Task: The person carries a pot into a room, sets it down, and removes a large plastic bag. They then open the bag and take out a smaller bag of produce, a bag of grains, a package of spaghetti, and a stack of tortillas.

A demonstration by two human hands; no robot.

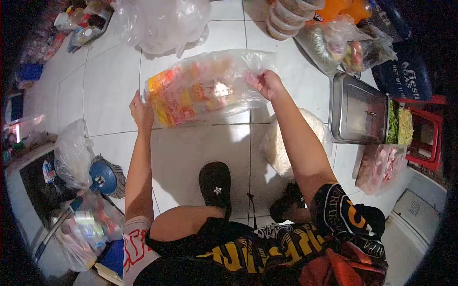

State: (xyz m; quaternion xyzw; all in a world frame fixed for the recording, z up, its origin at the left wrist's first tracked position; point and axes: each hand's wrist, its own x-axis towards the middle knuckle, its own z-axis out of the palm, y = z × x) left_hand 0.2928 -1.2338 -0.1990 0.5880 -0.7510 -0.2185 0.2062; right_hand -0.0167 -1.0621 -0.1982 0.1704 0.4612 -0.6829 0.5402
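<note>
You hold a clear plastic bag of orange and yellow packets (202, 88) stretched between your two hands, out in front of you and above the white tiled floor (191, 148); your left hand (141, 110) grips the bag's left end, the fingers curled narrow around the plastic beside the yellow packets; your right hand (267, 83) pinches the bag's upper right edge, the fingers closed tight on the film; the bag lies roughly level, tilted a little down toward your left hand, and its contents crowd the left and middle while the right end is mostly slack film.

Below the bag your two black shoes (215, 183) stand on the tiles, one just left of a grout line and the other near your right knee; a pale round bundle in plastic (281, 143) sits on the floor under your right forearm; to its right stands a steel tray with a lid (358, 112), with shredded greens and yellow strips (398, 126) showing just beside the lid's right edge; a clear tub of pink pieces (381, 167) lies just in front of that tray; farther up, a stack of lidded round tubs (291, 16) sits near a bag of vegetables (350, 47); a large crumpled clear bag (162, 24) rests beyond the packets; to your left a blue-headed mop (105, 177) lies against another clear bag (71, 152).
</note>
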